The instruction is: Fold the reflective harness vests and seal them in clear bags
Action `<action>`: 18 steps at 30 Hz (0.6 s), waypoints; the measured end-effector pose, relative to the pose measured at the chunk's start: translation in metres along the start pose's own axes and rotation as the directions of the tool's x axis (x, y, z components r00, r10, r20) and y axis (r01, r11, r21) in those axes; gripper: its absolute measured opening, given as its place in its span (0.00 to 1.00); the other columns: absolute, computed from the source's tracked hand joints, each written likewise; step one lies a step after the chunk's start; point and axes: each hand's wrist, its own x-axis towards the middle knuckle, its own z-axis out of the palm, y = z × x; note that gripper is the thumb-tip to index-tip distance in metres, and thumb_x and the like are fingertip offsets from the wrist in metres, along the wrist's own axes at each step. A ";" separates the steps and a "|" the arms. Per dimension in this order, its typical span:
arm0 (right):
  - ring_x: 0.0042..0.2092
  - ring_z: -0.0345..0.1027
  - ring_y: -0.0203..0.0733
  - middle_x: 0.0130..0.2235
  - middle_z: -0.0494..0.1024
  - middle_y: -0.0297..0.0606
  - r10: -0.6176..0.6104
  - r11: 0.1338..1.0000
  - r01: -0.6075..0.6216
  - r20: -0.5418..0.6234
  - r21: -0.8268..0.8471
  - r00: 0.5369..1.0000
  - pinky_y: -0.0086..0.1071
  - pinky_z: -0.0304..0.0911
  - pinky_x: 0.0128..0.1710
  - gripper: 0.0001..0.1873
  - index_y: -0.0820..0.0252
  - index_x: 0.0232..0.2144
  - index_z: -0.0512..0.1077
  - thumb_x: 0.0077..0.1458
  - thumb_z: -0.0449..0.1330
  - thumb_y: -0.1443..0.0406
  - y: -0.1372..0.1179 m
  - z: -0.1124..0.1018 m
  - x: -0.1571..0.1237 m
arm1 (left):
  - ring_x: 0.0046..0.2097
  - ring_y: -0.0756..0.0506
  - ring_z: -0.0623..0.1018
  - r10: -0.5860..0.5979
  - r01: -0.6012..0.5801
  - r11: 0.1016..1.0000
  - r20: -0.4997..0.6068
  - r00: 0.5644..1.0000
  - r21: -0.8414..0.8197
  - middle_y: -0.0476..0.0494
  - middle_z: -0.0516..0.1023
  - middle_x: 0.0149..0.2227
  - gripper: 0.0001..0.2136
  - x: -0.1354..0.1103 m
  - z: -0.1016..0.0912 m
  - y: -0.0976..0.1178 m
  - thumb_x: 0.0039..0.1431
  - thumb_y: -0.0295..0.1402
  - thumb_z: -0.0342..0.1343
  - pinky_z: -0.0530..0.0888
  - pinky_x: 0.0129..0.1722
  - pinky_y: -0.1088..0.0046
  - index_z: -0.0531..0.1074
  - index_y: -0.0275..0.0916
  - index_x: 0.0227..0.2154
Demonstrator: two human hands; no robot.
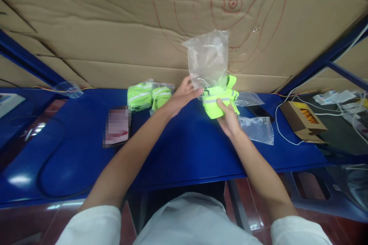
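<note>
My left hand point(184, 93) pinches the lower edge of a clear plastic bag point(208, 59) that stands upright above the blue table point(184, 149). My right hand point(228, 116) grips a folded neon-green garment with grey reflective stripes point(217, 101), its top end at the bag's mouth. Two similar neon-green garments packed in clear bags point(148, 95) lie just left of my left hand.
Empty clear bags point(257, 128) lie right of my right hand. A dark flat object point(116, 126) rests at left. An open cardboard box point(303, 120) and white cables point(283, 130) sit at right. A cardboard wall point(115, 26) backs the table.
</note>
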 end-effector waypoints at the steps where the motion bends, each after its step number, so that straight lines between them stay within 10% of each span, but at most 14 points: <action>1: 0.60 0.77 0.47 0.56 0.83 0.36 0.013 1.000 -0.013 0.013 0.006 1.000 0.42 0.73 0.62 0.33 0.51 0.59 0.75 0.52 0.75 0.55 0.003 0.002 -0.002 | 0.60 0.40 0.78 0.011 -0.008 0.995 0.036 0.999 -0.097 0.40 0.79 0.58 0.35 0.001 0.005 -0.006 0.51 0.50 0.74 0.74 0.59 0.62 0.70 0.47 0.60; 18: 0.61 0.77 0.52 0.50 0.86 0.41 0.060 0.998 -0.061 -0.111 -0.013 0.992 0.46 0.74 0.62 0.30 0.55 0.50 0.80 0.48 0.77 0.50 0.019 -0.004 0.002 | 0.64 0.34 0.77 -0.144 0.141 0.941 0.012 0.989 -0.309 0.38 0.81 0.59 0.26 -0.010 0.044 -0.042 0.53 0.39 0.74 0.71 0.66 0.57 0.78 0.40 0.55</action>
